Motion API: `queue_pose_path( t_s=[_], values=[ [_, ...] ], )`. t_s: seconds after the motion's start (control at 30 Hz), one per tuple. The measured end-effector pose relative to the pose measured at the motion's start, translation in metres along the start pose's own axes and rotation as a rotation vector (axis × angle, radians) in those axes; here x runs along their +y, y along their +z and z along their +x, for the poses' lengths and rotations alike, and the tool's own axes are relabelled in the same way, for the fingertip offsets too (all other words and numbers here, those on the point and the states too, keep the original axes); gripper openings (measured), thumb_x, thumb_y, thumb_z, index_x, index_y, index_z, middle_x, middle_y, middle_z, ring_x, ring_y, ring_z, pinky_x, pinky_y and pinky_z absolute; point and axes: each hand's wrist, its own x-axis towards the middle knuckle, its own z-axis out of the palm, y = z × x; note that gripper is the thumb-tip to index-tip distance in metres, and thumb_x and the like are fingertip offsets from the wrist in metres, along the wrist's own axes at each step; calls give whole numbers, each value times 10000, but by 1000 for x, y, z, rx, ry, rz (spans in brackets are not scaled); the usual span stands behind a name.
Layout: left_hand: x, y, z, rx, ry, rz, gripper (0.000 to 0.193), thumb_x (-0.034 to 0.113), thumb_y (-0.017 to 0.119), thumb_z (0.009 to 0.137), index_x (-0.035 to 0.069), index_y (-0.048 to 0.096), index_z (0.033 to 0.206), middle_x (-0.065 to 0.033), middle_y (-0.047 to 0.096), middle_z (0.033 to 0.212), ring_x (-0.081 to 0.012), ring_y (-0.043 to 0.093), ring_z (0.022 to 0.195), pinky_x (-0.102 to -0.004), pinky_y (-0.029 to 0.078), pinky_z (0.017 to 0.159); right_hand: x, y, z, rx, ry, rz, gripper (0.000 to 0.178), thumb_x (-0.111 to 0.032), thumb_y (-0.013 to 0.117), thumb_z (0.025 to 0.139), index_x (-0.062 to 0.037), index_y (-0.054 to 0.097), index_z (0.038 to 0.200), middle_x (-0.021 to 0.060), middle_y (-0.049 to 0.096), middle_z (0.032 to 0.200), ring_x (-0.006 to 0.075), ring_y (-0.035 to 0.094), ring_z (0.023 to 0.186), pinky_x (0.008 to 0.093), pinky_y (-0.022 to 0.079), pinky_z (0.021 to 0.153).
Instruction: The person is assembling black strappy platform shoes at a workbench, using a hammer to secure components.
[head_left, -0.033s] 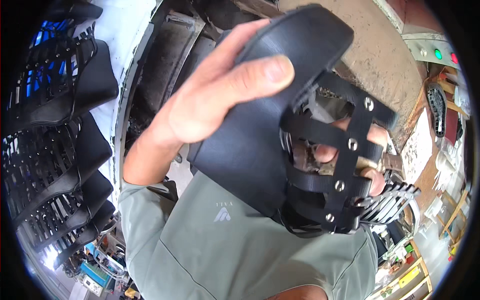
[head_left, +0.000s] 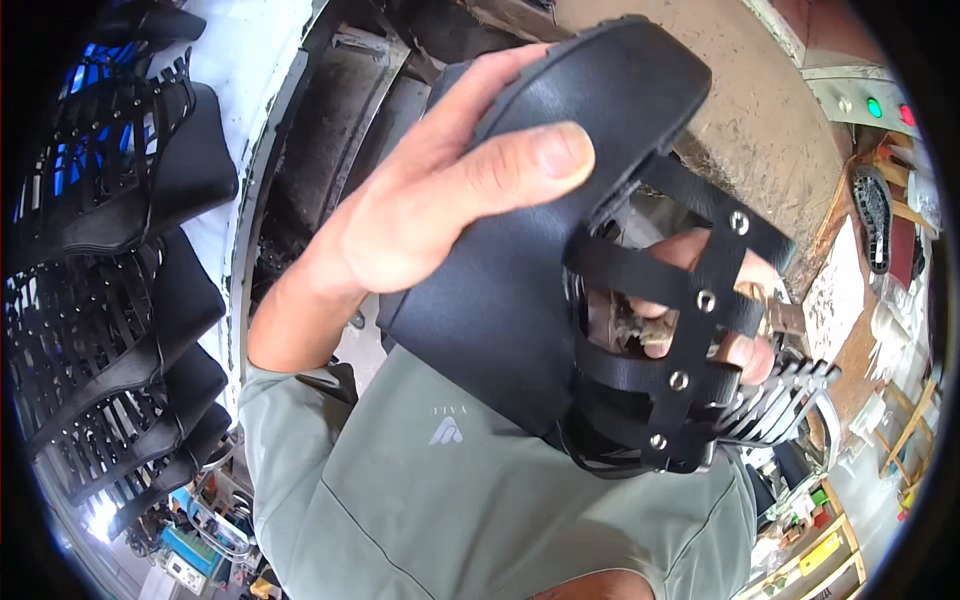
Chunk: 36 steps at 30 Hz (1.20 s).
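A black platform sandal (head_left: pixel 500 290) with a thick wedge sole and riveted strap upper is held up before my chest. My left hand (head_left: pixel 430 190) is closed round the thick sole, its thumb pressed on the smooth side. Behind the black straps (head_left: pixel 690 290), with their silver rivets, my right hand (head_left: pixel 745 355) shows only in part. Its fingers are curled in the strap openings, around a small pale bit that I cannot make out. The straps hide most of that hand.
Several black strappy sandals (head_left: pixel 190 150) stand in a row on the left. Beyond the held sandal lies a brown, worn work surface (head_left: pixel 770 130). A panel with green and red lights (head_left: pixel 875 108) is at the far right, above a dark shoe sole (head_left: pixel 873 220).
The sandal and my left hand have shifted slightly down and to the right. Behind the straps, the fingers of my right hand have moved a little.
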Motion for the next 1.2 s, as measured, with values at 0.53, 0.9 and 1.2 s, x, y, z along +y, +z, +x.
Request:
queue_pose_path(
  t_s=[0.53,0.9,1.2],
  values=[
    [-6,-1,10,-124,-44,28,704,391,599,899,-36,323,1385,-149,519,1258,-204,499,1161,-334,376,1007,-19,-12,39,-258,-198,-390,245,-120,624,718,87,624,849,182,684,804,245,691,668,299,558,617],
    [-68,-18,-7,231,-446,-409,478,388,489,959,-3,562,1225,-107,659,1089,-159,648,927,-290,521,844,61,-25,-18,-244,-226,-122,268,-167,753,762,56,622,834,197,655,782,269,653,645,323,539,600],
    [-86,-41,-76,-237,2,1110,914,356,837,646,84,402,1402,-281,321,1433,-410,372,1318,-447,328,1088,84,-35,-33,300,248,-321,296,-247,533,887,16,665,915,84,649,822,133,612,719,244,476,621]
  ],
)
